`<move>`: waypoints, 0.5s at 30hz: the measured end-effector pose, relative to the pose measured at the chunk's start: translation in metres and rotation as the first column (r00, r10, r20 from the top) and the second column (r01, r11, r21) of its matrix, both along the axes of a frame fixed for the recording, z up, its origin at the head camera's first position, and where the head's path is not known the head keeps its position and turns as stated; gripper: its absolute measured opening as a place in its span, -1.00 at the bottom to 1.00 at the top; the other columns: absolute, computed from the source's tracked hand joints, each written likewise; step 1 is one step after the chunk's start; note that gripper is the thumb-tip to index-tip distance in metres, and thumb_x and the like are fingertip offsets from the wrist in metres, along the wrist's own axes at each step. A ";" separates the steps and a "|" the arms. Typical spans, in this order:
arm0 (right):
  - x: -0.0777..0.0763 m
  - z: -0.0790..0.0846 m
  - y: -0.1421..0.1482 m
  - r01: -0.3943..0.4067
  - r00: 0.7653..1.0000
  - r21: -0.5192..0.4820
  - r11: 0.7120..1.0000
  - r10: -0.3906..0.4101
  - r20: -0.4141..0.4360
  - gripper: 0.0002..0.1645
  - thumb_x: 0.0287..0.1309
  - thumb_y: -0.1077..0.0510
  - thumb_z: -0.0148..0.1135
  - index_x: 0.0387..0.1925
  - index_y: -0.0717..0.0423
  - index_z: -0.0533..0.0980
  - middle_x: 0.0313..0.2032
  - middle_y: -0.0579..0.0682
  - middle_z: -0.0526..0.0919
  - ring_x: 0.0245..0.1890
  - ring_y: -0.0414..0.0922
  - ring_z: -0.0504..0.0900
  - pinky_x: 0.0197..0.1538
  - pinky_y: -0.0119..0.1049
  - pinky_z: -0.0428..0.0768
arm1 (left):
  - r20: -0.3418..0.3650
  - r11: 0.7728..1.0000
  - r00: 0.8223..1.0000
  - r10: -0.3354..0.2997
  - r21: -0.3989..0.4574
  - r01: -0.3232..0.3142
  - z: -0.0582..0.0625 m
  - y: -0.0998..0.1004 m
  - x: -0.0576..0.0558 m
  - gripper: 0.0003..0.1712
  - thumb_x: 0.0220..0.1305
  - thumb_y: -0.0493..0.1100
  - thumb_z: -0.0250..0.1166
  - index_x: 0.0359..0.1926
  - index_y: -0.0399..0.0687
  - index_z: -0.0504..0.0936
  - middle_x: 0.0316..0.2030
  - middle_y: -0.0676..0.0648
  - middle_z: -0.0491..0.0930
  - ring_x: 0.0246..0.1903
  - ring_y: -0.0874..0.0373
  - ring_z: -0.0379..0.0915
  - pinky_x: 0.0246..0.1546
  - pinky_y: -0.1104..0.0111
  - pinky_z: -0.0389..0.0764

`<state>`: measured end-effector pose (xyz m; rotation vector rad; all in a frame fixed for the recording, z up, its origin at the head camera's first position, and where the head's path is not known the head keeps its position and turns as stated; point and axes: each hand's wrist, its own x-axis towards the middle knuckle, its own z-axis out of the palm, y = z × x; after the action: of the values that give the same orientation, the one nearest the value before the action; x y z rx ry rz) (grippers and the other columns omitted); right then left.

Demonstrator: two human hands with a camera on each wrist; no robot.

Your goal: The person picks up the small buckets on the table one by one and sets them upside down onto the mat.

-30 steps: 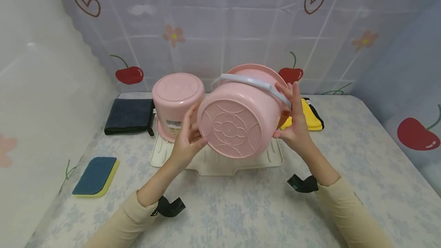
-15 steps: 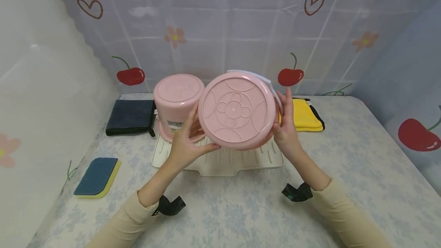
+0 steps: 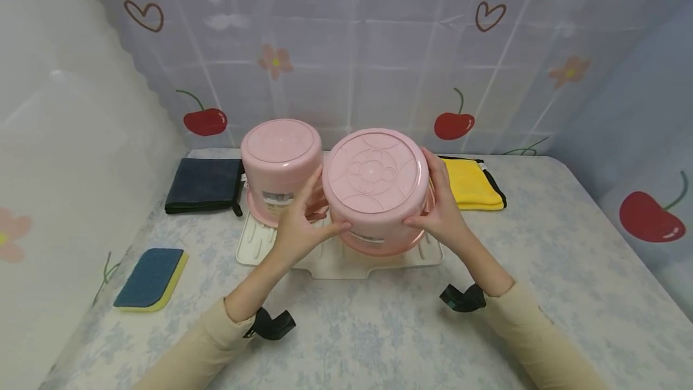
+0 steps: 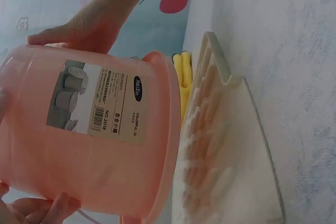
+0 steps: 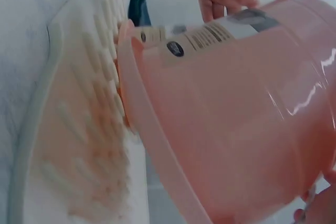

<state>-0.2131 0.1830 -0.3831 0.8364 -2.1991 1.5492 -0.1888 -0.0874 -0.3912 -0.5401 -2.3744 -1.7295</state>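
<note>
A pink plastic bucket (image 3: 373,173) is upside down over the right part of a cream ribbed drain tray (image 3: 340,271), its flower-patterned bottom facing up. My left hand (image 3: 299,229) grips its left side, thumb on the front. On the opposite side my right hand (image 3: 445,216) holds it, thumb also in front. In the left wrist view a paper label (image 4: 97,100) shows on the bucket wall. The rim (image 5: 157,135) is tilted in the right wrist view, close above the tray; whether its far edge touches I cannot tell. The handle is mostly hidden.
A second pink bucket (image 3: 281,143) stands upside down on the tray's left part, right beside my left hand. Behind it to the left lies a folded dark cloth (image 3: 204,184). A blue-and-yellow sponge (image 3: 150,278) is at front left, a yellow cloth (image 3: 472,184) at right.
The held bucket has been turned from lying sideways, bottom facing me, to bottom up, and lowered toward the tray. My right hand has come lower and inward; the handle has swung out of sight.
</note>
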 end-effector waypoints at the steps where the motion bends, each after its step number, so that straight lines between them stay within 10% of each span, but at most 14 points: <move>1: -0.004 0.000 0.003 -0.005 1.000 -0.008 1.000 0.005 0.025 0.35 -0.26 -0.39 0.40 0.47 0.01 -0.03 0.43 0.04 0.08 0.39 -0.21 0.06 0.43 0.26 -0.06 | 0.016 1.000 1.000 0.002 0.002 -0.002 0.001 0.003 -0.003 0.18 -0.09 -0.10 0.54 0.46 0.39 0.02 0.25 -0.02 0.46 0.11 0.08 0.53 -0.01 0.10 0.61; 10: -0.058 -0.005 0.033 -0.106 0.984 -0.076 0.991 0.116 0.133 0.14 -0.02 0.00 0.44 0.46 0.07 -0.03 0.42 0.13 0.13 0.30 -0.28 0.26 0.34 -0.54 0.27 | 0.144 0.999 0.989 0.024 -0.048 -0.017 0.015 0.032 -0.046 0.15 -0.05 0.06 0.51 0.47 0.37 -0.01 0.29 -0.08 0.42 0.07 0.08 0.56 0.07 0.20 0.58; 15: -0.094 -0.007 0.045 -0.177 0.959 -0.076 0.981 0.189 0.212 0.07 0.06 -0.01 0.36 0.45 0.01 -0.05 0.41 0.07 0.12 0.30 -0.22 0.24 0.32 -0.51 0.33 | 0.147 0.994 0.986 0.081 -0.078 -0.070 0.015 0.047 -0.066 0.15 -0.05 0.17 0.48 0.47 0.39 -0.02 0.33 -0.08 0.36 0.22 0.09 0.43 0.10 0.22 0.56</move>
<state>-0.3069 0.2283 -0.3901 0.9137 -2.2694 1.8634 -0.2552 -0.0407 -0.3763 -0.3348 -2.5327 -1.7136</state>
